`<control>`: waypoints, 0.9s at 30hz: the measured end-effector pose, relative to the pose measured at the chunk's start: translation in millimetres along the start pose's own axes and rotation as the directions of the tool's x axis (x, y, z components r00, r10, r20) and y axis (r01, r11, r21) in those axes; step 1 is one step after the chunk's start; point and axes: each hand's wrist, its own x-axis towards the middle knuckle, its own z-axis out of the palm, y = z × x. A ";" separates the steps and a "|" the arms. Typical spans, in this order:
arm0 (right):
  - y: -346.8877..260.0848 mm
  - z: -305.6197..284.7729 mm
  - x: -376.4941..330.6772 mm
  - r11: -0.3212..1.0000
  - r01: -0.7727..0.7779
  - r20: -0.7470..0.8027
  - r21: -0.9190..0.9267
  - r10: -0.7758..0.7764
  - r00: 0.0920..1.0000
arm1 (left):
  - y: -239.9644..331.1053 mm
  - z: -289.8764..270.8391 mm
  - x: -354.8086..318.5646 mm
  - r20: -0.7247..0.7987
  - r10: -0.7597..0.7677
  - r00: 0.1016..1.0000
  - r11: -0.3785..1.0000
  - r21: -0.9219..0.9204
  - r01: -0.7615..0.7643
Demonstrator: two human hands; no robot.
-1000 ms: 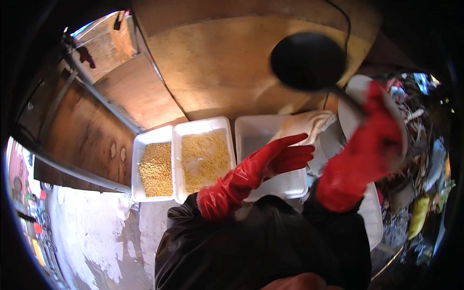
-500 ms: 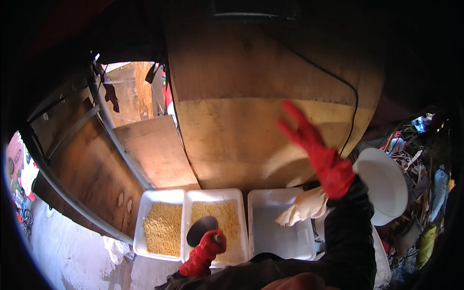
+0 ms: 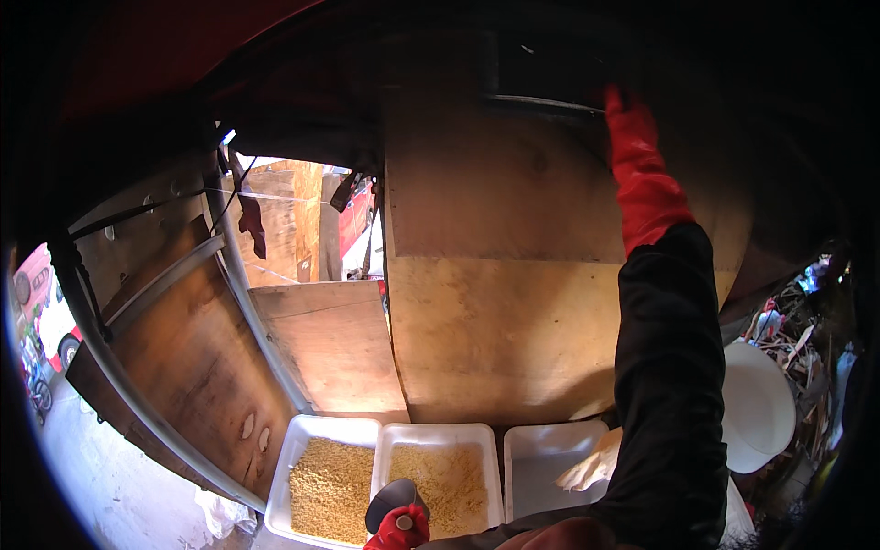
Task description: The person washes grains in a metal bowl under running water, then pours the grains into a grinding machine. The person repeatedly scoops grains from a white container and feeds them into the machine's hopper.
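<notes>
– "OK, L hand (image 3: pixel 401 532), red glove, is wrapped round the handle of a dark round scoop (image 3: pixel 392 496), by the near L part of the mid white tub (image 3: pixel 440 434). Can't tell if it touches the grains (image 3: pixel 458 486)."

– "R hand (image 3: pixel 630 119)?"

– "Way up, arm long, by the pale strip (image 3: pixel 550 103) above the plywood wall (image 3: pixel 504 321). Fingers point up; how open they are, or if they've hold of anything, can't tell, too dark."

– "Tips, pls?"

– "Best w/ L wrist steady and scoop level, clear of the rims, so nothing spills. R arm: slow, feel before gripping."

– "What's nearby?"

– "Grain-filled L tub (image 3: pixel 335 427), then R tub (image 3: pixel 541 463) w/ tan cloth (image 3: pixel 592 466), plus white bucket (image 3: pixel 759 408) beyond the R sleeve (image 3: pixel 669 367)."
</notes>
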 end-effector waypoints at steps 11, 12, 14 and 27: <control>-1.2 -30.2 16.0 0.703 -0.547 0.489 0.454 0.317 0.813 | 12.5 25.4 25.3 0.036 -0.057 0.998 0.997 -0.050 0.059; 6.6 -37.7 23.7 0.628 -0.584 0.508 0.514 0.326 0.798 | 13.2 30.1 29.9 0.065 -0.056 0.996 0.997 -0.053 0.059; 26.8 -37.2 45.4 0.457 -0.576 0.502 0.678 0.285 0.817 | 13.8 36.9 35.9 0.098 -0.052 0.994 0.997 -0.056 0.058; 96.4 -29.7 89.2 -0.557 -0.763 0.663 0.327 -0.441 0.605 | 21.9 51.3 45.4 0.119 -0.052 0.991 0.993 -0.100 0.064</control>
